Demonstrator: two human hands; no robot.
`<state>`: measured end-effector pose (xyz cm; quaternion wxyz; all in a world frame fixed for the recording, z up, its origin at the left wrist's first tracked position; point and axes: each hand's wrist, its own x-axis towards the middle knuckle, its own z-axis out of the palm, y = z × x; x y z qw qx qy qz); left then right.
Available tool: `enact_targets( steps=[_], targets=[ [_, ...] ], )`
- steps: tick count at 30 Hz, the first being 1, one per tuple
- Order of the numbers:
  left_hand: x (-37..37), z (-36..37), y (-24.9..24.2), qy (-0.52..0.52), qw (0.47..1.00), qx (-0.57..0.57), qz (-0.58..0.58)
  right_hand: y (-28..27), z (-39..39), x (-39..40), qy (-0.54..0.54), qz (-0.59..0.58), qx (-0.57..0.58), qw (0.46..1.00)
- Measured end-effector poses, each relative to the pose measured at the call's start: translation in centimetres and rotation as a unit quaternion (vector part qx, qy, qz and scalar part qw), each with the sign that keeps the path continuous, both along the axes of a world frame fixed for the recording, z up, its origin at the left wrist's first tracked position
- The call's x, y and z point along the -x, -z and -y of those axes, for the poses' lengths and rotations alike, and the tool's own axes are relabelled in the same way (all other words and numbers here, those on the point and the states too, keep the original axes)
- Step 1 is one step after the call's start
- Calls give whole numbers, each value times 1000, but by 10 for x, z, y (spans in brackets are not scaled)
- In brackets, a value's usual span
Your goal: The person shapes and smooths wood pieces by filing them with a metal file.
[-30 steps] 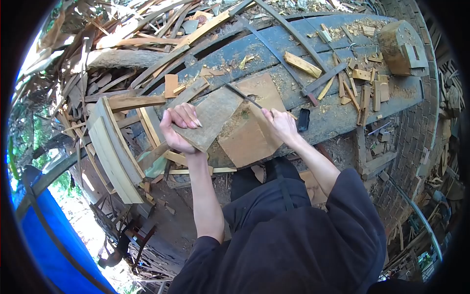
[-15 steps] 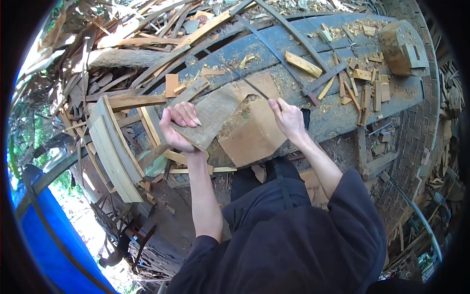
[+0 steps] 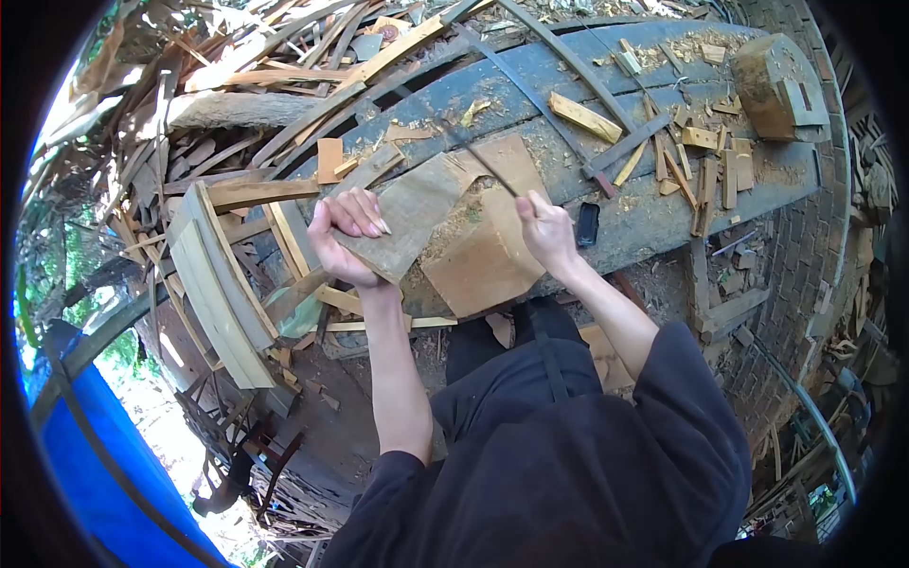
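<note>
left hand (image 3: 348, 237) curled, fingers (image 3: 360, 214) bent, right hand (image 3: 546, 231) seemingly closed in a fist, 2 bare forearms (image 3: 400, 379) reaching forward

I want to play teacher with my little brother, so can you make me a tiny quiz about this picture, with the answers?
1. Pick one: what does the right hand hold?
A) a spoon
B) a long, thin, dark tool
C) a paintbrush

2. True or false: a blue sheet is spread over the whole workbench.

3. Fill in the missing word: the left hand holds the edge of a flat board made of ____.

Key: 1. B. 2. False; the blue sheet is down at the left side of the picture. 3. wood.
</note>
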<state>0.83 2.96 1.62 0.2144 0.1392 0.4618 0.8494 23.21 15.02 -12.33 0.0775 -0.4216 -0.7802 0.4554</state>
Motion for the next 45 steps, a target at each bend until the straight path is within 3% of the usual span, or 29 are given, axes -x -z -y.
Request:
enact_targets(
  steps=[1,3,7,9,13,17,20,23,25,31,33,35,37,38,41,45],
  targets=[
    [-2,0,2,0,1000,0,2,16,-2,-1,-50,114,36,992],
    [4,-4,-2,5,1000,-3,-7,34,-16,-4,-63,160,-12,985],
    [1,-3,1,-6,1000,2,2,-26,-26,9,-2,83,-10,996],
    [5,-6,1,-6,1000,0,0,-33,-14,9,57,-99,1,993],
    [1,-8,-2,2,1000,6,-12,35,-3,-1,-31,148,-9,988],
    [3,-4,1,-8,1000,2,11,-20,-25,4,-32,105,-16,994],
    [5,-6,-1,-9,1000,2,9,-46,-31,11,2,-2,-9,1000],
    [8,-9,0,-5,1000,-2,5,-17,-13,3,7,-20,0,1000],
    [1,-9,-2,3,1000,-5,7,39,-3,-5,-72,146,17,987],
    [6,-8,0,-7,1000,-6,24,-31,-20,13,-34,73,-32,996],
    [9,-6,0,1,1000,-6,12,-36,-12,14,32,-33,4,999],
    [5,-7,-1,-1,1000,2,7,4,1,4,33,-20,19,999],
    [0,-11,-2,2,1000,0,7,15,-8,9,-63,141,-19,988],
    [2,-10,-2,4,1000,7,8,20,-13,5,-73,146,-23,986],
    [6,-8,-1,-11,1000,6,2,-25,-23,15,-27,78,-27,996],
    [8,-7,0,-1,1000,5,4,-16,-2,4,27,-24,5,999]
  ],
)
